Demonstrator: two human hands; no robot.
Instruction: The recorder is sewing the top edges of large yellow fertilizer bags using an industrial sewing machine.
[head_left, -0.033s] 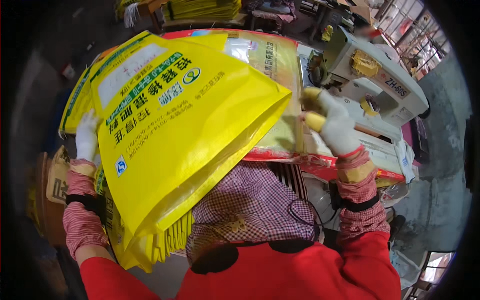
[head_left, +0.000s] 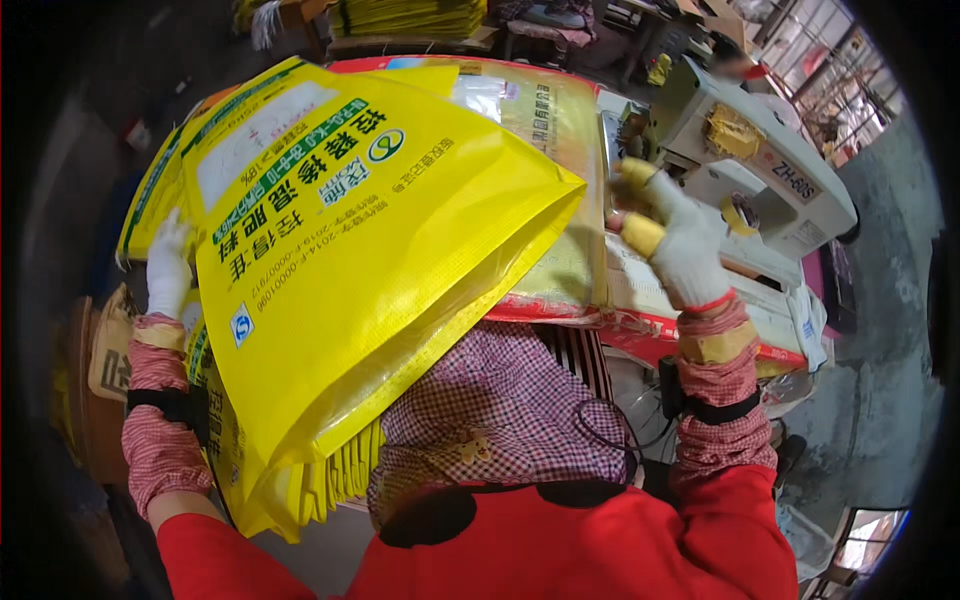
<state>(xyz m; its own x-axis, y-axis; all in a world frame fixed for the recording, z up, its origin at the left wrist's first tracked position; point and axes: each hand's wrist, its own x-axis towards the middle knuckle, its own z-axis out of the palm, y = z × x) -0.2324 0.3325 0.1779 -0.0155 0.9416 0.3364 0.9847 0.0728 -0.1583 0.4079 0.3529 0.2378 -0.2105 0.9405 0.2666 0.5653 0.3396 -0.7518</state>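
Observation:
A large yellow woven sack [head_left: 330, 260] lies slantwise over other sacks, its open mouth gaping toward my lower right. My left hand [head_left: 170, 270], in a white glove, is at the sack's left edge with its fingers stretched out over the yellow sack beneath. My right hand [head_left: 675, 240], gloved in white with yellow finger covers, is apart from the sack, between its right corner and the sewing machine [head_left: 750, 150]. Its thumb and fingers are spread, with nothing seen between them.
A red-edged, pale printed sack [head_left: 560, 120] covers the worktop. Folded yellow sacks [head_left: 345, 470] hang in a row near my lap. Behind are a stack of yellow sacks [head_left: 410, 18] and a stool [head_left: 550, 30]. A brown box-like object [head_left: 110, 360] stands at the left.
My right hand has shifted slightly right and toward me, its fingers now sharper. My left hand has moved a little left. The yellow sack has barely moved.

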